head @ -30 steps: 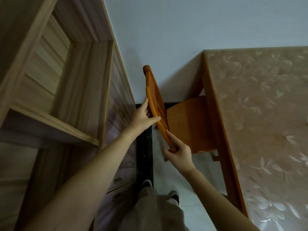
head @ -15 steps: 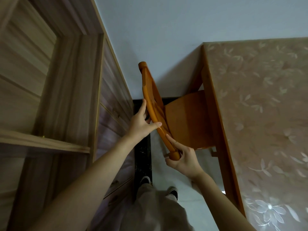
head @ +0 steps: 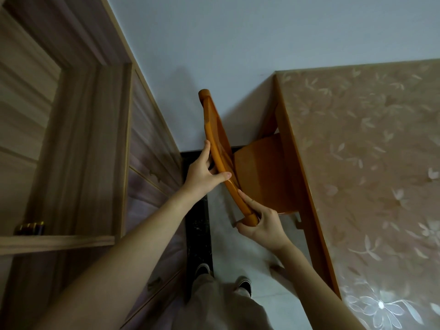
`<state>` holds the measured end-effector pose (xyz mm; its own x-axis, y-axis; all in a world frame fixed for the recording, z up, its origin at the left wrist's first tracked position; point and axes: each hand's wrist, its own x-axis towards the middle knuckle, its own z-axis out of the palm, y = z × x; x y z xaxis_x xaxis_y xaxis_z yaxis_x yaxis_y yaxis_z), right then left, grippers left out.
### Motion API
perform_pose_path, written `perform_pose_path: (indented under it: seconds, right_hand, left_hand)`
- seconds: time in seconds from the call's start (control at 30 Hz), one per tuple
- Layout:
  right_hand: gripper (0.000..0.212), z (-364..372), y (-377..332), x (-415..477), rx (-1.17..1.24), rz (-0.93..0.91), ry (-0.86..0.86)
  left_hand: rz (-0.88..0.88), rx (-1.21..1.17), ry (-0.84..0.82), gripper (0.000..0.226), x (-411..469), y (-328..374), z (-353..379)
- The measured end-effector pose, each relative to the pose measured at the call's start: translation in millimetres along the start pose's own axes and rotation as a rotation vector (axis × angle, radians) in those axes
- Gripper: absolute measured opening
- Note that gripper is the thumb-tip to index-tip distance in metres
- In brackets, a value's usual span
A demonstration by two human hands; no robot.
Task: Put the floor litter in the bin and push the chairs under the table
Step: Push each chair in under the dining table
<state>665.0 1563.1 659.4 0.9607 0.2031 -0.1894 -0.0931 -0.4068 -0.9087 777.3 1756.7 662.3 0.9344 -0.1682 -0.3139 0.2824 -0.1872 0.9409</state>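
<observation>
Chair (head: 262, 172): top rail gripped by left hand (head: 202, 173) at mid-span, right hand (head: 260, 225) clasped round near post; to be pushed squarely under table (head: 302, 177), both ends advanced evenly

The chair (head: 262, 172) is filling the narrow gap between cabinet (head: 152, 148) and table (head: 307, 186); bare floor (head: 238, 253) is lying open behind it.

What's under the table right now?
The wooden chair's seat runs partly under the table edge, with both hands on its backrest. The tabletop hides the chair's front and everything deeper beneath.
</observation>
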Motion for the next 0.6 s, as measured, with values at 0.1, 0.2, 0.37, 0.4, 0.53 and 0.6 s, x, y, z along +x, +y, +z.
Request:
perform_pose_path:
  seconds: [0.1,0.2,0.37,0.4,0.53,0.6]
  right_hand:
    - [0.079,-1.2,0.3,4.4,0.006,0.015,0.009]
    - [0.079,-4.5,0.9,9.8,0.005,0.033,0.026]
    - [0.079,-17.4,-0.4,16.3,0.039,0.057,0.037]
    - [0.079,-19.9,-0.9,17.3,0.045,0.065,0.038]
    - [0.08,-23.7,2.1,22.0,0.047,0.071,0.052]
    - [0.08,-20.6,3.7,24.8,0.042,0.066,0.055]
  left_hand:
    - [-0.006,0.009,-0.005,0.109,5.2,3.8,-0.4]
    - [-0.011,0.016,-0.02,0.11,12.9,11.7,0.3]
    - [0.005,0.016,-0.05,0.111,25.6,20.7,10.8]
    - [0.003,0.019,-0.052,0.111,28.4,22.0,12.7]
    - [0.005,0.068,-0.051,0.112,37.9,25.9,15.9]
    - [0.005,0.092,-0.052,0.112,40.6,26.3,13.6]
